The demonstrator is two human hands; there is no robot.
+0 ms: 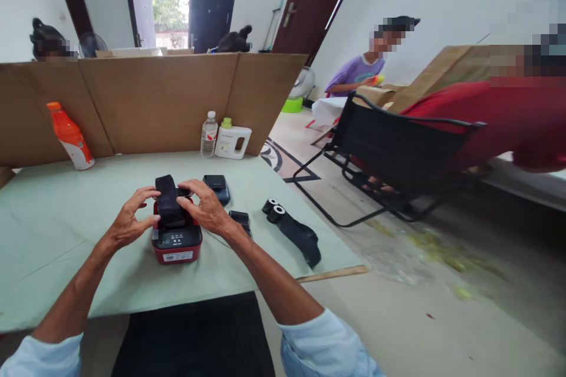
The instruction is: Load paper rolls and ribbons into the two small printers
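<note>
A small box-shaped device with a red body and black top stands on the table; small buttons and a white label show on its near side. A wide black band rises from the top of the device. My left hand is at the band's left edge, its fingertips against the band and its thumb low by the device. From the right, my right hand holds the band's edge between thumb and fingers. What lies behind the band is hidden.
Right of the device lie a dark case, a small black object, and white-cored black rolls with a black strip. An orange bottle, water bottle and white jug stand by a cardboard screen. People sit nearby.
</note>
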